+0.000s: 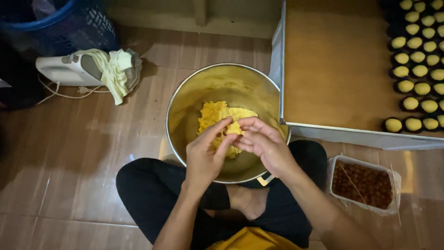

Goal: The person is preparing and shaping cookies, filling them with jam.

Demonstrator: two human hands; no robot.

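At the moment of inspection the person sat cross-legged on a wooden floor [92, 139] with a large steel bowl [185, 99] set just ahead of the knees. Both hands were over the near half of the bowl and were working one small piece of yellow dough [232, 128]. The left hand [206, 155] was curled, its fingertips pinching the piece from one side; the right hand [263, 141] was half closed, its fingers pressing the same piece from the other. The main mass of dough [217, 113] lay on the bowl's bottom, directly behind the hands. The step in hand was judged to be the portioning and shaping of a single piece pulled from that mass. To the right, a paper-lined tray [323, 69] carried rows of finished yellow rounds in dark cups [418, 69] along its far side, with much of the lining bare. A clear tub of small brown balls [365, 183] stood beside the right knee. In my judgement, the next move calls for flattening or rolling the piece evenly. A hand mixer [62, 69] draped with a cloth [115, 69] lay well apart at left, near a blue basket [60, 23].
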